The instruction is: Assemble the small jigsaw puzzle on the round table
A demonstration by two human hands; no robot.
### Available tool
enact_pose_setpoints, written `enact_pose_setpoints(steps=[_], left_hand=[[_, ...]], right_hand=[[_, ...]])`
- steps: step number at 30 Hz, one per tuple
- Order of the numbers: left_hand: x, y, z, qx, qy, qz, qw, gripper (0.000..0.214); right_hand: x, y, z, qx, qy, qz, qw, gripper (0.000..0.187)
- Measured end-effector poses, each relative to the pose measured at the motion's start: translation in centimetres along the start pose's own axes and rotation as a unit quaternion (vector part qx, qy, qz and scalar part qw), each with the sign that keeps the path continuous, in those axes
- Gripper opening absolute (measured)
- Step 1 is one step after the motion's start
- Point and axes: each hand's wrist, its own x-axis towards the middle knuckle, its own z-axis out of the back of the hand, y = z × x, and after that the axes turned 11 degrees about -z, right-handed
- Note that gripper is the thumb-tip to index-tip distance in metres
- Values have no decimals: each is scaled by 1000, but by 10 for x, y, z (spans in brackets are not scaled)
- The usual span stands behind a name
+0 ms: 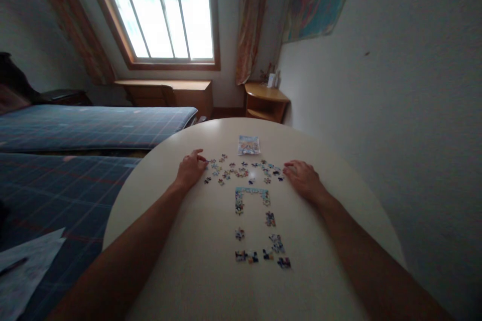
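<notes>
On the round table, my left hand rests at the left end of a spread of loose jigsaw pieces. Its fingers are stretched out and apart, with the tips beside a piece; whether they touch it I cannot tell. At the right end of the spread lies my right hand, palm down and fingers loosely extended, close to a few dark pieces. Nearer to me is a partly joined puzzle border, its top and upper sides connected. Below it sit separate edge pieces and a small joined cluster.
A small picture card lies beyond the pieces on the pale round table. Beds with plaid covers stand to the left, with papers on the nearer one. A corner shelf and wall border the right side.
</notes>
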Motion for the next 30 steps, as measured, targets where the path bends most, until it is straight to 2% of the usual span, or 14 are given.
enact_pose_setpoints(steps=[5, 10, 13, 16, 17, 20, 24, 27, 30], left_hand=[[1, 0, -1, -52, -7, -6, 999, 41], [-6, -7, 7, -127, -28, -10, 991, 28], [-15, -21, 12, -198, -29, -9, 980, 30], [-27, -42, 14, -265, -18, -10, 964, 36], [-31, -50, 14, -293, -13, -11, 956, 36], [-42, -74, 11, -445, 25, 3, 895, 40], [-53, -95, 6, -531, 79, -25, 843, 40], [-58, -100, 4, -545, 116, -42, 830, 37], [-61, -98, 7, -523, 165, -76, 833, 37]], right_hand=[[-1, 0, 0, 2, -1, 5, 1000, 37], [-3, 6, 5, 22, -12, -12, 1000, 34], [-10, 23, 17, 58, -45, 12, 997, 30], [-29, 54, 35, 119, -68, 87, 987, 28], [-38, 65, 40, 139, -59, 103, 983, 26], [-66, 99, 49, 195, 3, 139, 971, 21], [-92, 125, 49, 275, 98, 153, 944, 19], [-97, 130, 48, 322, 148, 120, 927, 17], [-93, 128, 51, 336, 189, 106, 916, 15]])
